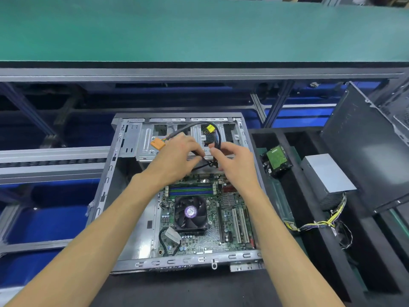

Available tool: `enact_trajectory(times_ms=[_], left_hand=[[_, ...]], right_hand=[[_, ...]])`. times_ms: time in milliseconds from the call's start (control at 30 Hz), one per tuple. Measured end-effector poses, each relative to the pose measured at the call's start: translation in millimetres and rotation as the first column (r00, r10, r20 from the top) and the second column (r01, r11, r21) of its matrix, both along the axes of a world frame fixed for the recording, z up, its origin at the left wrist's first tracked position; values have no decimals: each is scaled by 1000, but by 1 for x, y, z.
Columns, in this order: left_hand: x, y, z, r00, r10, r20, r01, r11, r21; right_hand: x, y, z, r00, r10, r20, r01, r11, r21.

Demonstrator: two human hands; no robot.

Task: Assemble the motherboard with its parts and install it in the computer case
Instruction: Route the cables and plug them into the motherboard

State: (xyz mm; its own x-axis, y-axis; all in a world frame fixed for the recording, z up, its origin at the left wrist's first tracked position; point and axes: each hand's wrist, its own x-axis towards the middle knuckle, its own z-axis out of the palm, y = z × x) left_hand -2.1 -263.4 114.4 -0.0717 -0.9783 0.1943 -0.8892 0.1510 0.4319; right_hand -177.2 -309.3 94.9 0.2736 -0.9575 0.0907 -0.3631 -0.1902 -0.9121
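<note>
The open computer case (106, 187) lies flat in front of me with the green motherboard (205, 240) seated in its right half, a black CPU fan (191, 212) in the middle. Above the board's far edge, my left hand (177, 156) grips a bundle of dark case cables (188, 126) that ends in an orange connector (158, 144). My right hand (232, 159) pinches other dark cables of the loop, which carries a yellow connector (209, 128). Both hands hover over the drive cage (146, 138).
To the right, a black foam tray (309, 229) holds a hard drive (276, 160) and a grey power supply (327, 178) with yellow and black wires. A dark case side panel (367, 147) leans at far right. A green conveyor (199, 29) runs behind.
</note>
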Motion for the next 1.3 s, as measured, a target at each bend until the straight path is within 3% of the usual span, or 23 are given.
enact_trajectory(times_ms=[133,233,300,400,533,633,733,833,933,1033,1100,1300], left_hand=[[-4,2,9,997,30,-65,-34,998,-55],[-16,2,23,969,95,-229,-68,990,121],[-26,3,30,926,86,-368,13,966,258],[-34,5,37,799,117,-589,75,954,291],[-36,2,42,532,232,-814,49,952,303],[-37,-2,47,477,249,-843,6,958,287],[-33,-7,56,417,245,-875,7,962,273],[-27,-7,61,509,247,-825,-50,965,258],[-25,-2,58,708,283,-647,-173,958,229],[-18,3,57,816,340,-468,-340,936,88],[-10,5,58,831,403,-383,-417,908,52],[4,11,57,788,495,-366,-455,869,194]], right_hand=[[-2,1,3,1000,24,17,-24,1000,-1],[-2,0,6,999,37,33,-37,999,16],[-3,-1,7,998,52,27,-52,999,14],[-8,-5,7,988,90,125,-104,988,111],[-8,-10,6,959,169,228,-234,926,297],[-4,-8,7,911,220,350,-343,875,343],[-3,-2,6,912,336,235,-395,874,283],[-1,3,1,922,380,74,-387,906,171],[4,7,-1,963,269,7,-267,953,140],[11,7,-4,980,194,-36,-194,981,7],[15,9,-5,985,159,-63,-164,983,-89],[13,9,-7,998,40,-55,-56,947,-317]])
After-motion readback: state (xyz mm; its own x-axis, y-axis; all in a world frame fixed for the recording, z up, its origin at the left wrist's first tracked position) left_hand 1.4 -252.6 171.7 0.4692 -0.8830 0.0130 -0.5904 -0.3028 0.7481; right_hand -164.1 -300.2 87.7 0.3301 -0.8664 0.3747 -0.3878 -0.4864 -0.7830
